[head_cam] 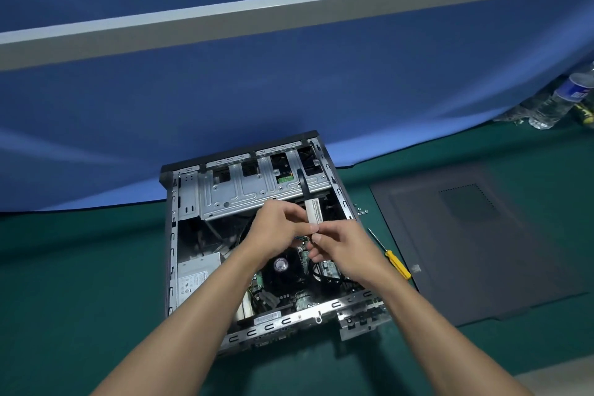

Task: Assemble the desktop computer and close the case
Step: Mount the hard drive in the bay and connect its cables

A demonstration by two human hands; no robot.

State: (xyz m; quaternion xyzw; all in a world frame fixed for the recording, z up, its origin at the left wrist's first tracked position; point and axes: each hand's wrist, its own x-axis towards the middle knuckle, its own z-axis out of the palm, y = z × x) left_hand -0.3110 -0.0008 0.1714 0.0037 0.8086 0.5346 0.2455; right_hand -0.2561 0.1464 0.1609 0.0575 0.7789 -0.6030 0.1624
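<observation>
Both forearms reach over the open case [247, 267], where the left hand [276, 231] and right hand [340, 254] pinch a labelled cable [313, 210] above the board, fan seated, while the side panel [475, 235], screws [361, 210] and screwdriver [397, 262] lie unused to the right.

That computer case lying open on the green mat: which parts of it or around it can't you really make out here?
Head view only:
- Motherboard: largely hidden under both forearms.
- Labelled strip: its lower end is covered by the left hand and right hand; print too small to read.
- Screws beside the side panel: too small to count.
- Water bottle: cut off by the right edge.
</observation>
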